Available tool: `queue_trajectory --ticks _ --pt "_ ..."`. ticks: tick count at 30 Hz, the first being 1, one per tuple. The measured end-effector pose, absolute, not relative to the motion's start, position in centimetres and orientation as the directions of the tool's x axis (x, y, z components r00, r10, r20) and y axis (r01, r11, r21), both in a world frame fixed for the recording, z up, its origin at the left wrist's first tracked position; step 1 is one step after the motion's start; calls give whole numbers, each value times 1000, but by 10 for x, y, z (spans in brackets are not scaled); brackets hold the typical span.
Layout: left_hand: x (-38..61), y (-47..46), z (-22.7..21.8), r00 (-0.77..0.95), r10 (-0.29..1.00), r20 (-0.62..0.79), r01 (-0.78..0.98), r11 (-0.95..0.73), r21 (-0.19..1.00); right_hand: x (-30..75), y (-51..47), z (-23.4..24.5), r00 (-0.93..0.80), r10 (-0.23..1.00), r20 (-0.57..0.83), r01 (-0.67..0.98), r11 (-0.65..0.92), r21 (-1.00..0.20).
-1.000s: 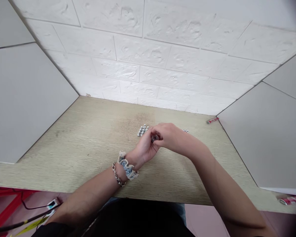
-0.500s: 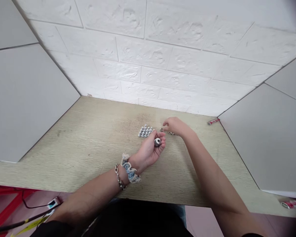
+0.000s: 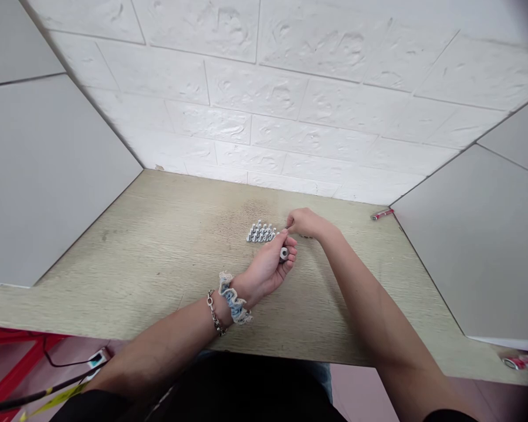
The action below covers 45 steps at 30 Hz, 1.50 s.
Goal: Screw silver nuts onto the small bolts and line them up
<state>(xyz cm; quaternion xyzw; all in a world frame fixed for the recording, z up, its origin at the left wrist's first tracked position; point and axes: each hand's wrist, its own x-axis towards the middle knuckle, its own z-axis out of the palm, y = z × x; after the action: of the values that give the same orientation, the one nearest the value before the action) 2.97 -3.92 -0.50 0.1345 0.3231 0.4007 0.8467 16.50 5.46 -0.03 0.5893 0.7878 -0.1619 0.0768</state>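
Note:
My left hand (image 3: 271, 265) is curled round a small round metal part (image 3: 284, 253) with a hole in its middle, held between the fingertips above the wooden table (image 3: 167, 258). My right hand (image 3: 305, 223) is just beyond it, its fingers pinched together at the left hand's fingertips; what they pinch is too small to make out. A cluster of several small silver bolts (image 3: 260, 232) stands upright on the table right behind my left hand. A few more small metal pieces (image 3: 307, 237) lie under my right hand, mostly hidden.
A white brick wall (image 3: 290, 105) closes the back of the table, with grey panels on the left (image 3: 48, 170) and right (image 3: 488, 234). A red pen (image 3: 381, 214) lies in the back right corner. Another red item (image 3: 523, 360) lies at the near right edge.
My right hand left the left hand, reached to the metal pieces on the table behind, then came back pinched to the left fingertips. The left hand curled tighter round the round part.

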Motion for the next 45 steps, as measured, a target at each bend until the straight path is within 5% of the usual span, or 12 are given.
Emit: queue_trajectory --ticks 5,12,15,19,27,33,38,45 --pt "30 -39 -5 469 768 -436 -596 639 485 164 46 0 -254 954 -162 934 199 -297" --pt "31 -39 -6 469 761 -448 -590 648 482 168 3 33 -23 999 28 747 35 -664" --pt "31 -38 -8 462 771 -439 -599 636 487 166 -18 51 -97 995 30 616 83 -783" --pt "32 -38 -11 481 783 -394 -608 622 494 159 -34 62 -361 920 -152 536 71 -841" --pt "36 -39 -14 511 769 -384 -602 639 479 145 -36 55 -367 909 -196 755 168 -634" --pt "33 -38 -15 504 815 -285 -661 576 480 145 -43 59 -415 907 -76 785 314 -534" --pt "32 -35 -16 468 831 -302 -643 554 528 141 -50 51 -391 920 33 872 382 -305" --pt "35 -37 -19 466 815 -345 -592 577 563 131 -55 40 -404 915 15 901 400 -168"
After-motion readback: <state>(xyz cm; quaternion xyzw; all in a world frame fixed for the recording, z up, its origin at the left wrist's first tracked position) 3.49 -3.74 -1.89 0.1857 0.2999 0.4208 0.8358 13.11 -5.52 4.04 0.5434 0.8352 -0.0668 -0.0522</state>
